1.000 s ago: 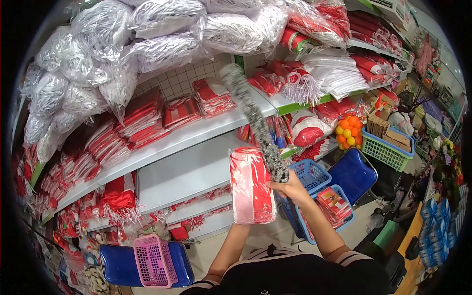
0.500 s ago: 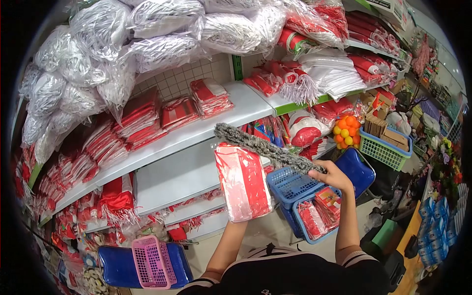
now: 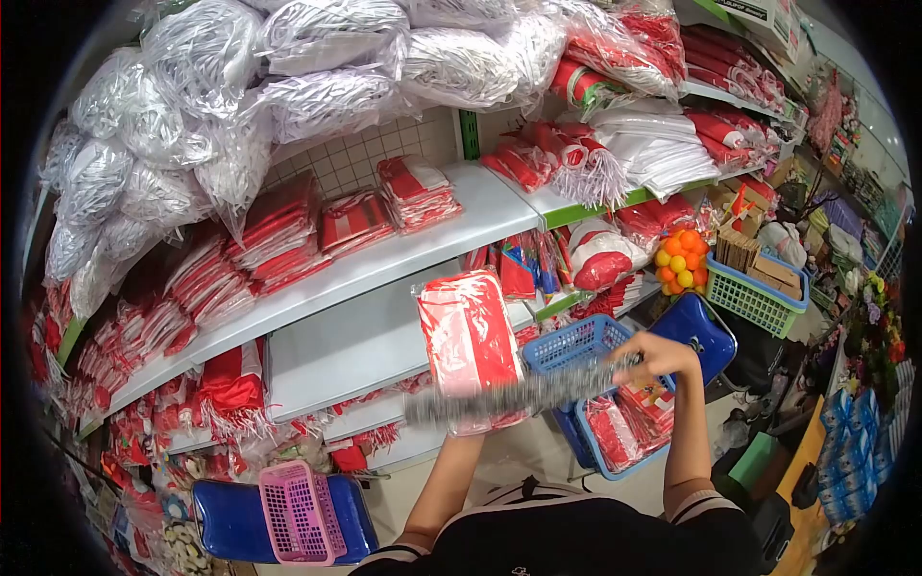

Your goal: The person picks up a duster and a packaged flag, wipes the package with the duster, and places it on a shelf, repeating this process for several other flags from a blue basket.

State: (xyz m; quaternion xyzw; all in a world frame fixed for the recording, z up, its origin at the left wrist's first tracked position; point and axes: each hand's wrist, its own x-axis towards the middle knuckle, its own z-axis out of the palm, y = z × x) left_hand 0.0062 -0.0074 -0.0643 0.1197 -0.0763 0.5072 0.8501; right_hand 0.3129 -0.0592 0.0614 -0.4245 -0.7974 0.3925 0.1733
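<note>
My right hand (image 3: 663, 355) is closed round the end of a grey fluffy duster (image 3: 523, 392), which is smeared by motion. The duster stretches leftward across the lower part of a clear plastic packet of folded red-and-white cloth (image 3: 469, 331). My left hand is hidden behind this packet and holds it up from below; only the left wrist and forearm (image 3: 447, 490) show. The packet is in front of the middle shelf (image 3: 355, 336).
Bagged white strips (image 3: 327, 106) fill the top shelf, and red-and-white packets (image 3: 274, 226) line the shelf below. Blue baskets (image 3: 576, 346) stand at the right, one with packets (image 3: 615, 432). A pink basket (image 3: 300, 514) rests on a blue stool (image 3: 226, 518). A green basket (image 3: 759, 296) holds cardboard.
The duster's far end has swung down from above the packet to across its lower part. My right hand has turned slightly with it. The packet has stayed nearly in place.
</note>
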